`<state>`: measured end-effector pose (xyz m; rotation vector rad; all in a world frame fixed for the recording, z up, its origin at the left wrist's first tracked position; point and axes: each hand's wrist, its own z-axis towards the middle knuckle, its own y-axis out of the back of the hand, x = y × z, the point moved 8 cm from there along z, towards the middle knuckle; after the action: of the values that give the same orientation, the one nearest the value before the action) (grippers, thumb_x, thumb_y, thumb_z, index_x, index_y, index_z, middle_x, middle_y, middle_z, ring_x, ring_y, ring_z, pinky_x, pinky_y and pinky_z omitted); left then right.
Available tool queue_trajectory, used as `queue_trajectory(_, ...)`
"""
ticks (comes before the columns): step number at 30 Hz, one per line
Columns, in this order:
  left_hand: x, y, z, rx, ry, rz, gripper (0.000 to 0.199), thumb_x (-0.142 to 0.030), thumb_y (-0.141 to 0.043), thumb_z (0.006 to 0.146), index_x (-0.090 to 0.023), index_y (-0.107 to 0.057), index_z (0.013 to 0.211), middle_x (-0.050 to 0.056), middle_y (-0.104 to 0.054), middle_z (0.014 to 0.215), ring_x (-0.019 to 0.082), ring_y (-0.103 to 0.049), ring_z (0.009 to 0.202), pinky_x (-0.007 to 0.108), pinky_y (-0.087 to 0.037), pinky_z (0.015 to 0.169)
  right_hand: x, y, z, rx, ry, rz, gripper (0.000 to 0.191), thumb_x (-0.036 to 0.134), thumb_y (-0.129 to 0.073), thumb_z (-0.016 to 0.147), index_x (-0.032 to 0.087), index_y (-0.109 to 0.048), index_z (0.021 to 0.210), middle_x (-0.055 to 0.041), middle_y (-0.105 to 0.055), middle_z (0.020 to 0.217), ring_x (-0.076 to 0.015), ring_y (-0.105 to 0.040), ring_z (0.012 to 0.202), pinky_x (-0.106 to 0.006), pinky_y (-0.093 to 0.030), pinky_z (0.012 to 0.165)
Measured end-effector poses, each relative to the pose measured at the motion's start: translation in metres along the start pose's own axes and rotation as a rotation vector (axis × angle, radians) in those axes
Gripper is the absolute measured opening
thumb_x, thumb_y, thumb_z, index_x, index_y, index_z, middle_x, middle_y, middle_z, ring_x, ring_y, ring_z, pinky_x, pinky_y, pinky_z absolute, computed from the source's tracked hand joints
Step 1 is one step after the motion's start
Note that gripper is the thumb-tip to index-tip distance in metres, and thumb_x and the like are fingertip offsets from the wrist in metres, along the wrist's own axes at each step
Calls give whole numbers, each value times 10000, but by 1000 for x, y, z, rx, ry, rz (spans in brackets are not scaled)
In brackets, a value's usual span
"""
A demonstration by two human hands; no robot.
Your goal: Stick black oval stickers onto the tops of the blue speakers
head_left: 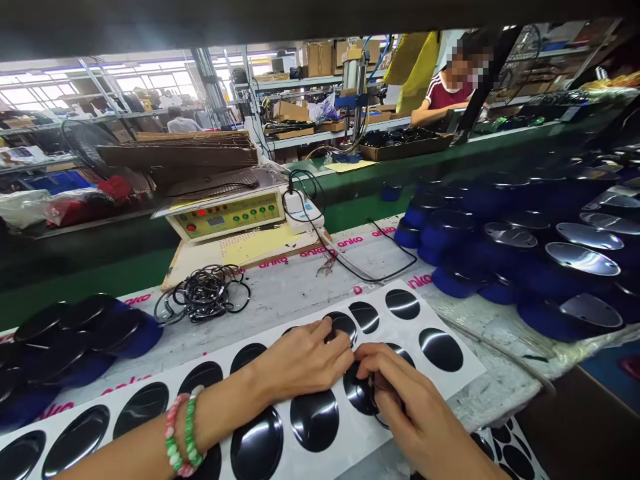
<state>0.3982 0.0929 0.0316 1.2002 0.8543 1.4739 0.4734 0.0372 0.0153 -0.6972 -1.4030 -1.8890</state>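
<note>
Two of your hands meet at lower centre of the frame: your right hand [400, 400] pinches a black ring [376, 400] over a glossy disc [361, 393] on the white sheet [453, 320], while your left hand [305, 360], fingers curled, presses down just left of it.

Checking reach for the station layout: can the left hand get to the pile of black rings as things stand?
Probably yes. The left hand rests on the white sheet of black discs; the rings lie just beyond it on the table, with nothing between them.
</note>
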Motion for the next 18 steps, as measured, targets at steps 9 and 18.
queue_trajectory(9, 34, -2, -12, -30, 291, -325, 353, -503, -530, 885, -169, -535, 999, 53, -602, 1003, 173, -555, 886, 289, -479, 781, -6, -1, 4, -47, -62, -30, 266, 74, -300, 832, 240, -480, 936, -52, -546, 1103, -141, -595, 863, -274, -471, 725)
queue_trajectory(18, 32, -10, -5, -39, 299, -602, 197, -251, -459, 952, -173, -606, 846, 47, -653, 874, 166, -567, 825, 282, -449, 754, -3, -3, 4, -3, -38, -63, 279, 70, -280, 828, 240, -469, 945, -70, -557, 1154, -155, -585, 1020, -280, -474, 784)
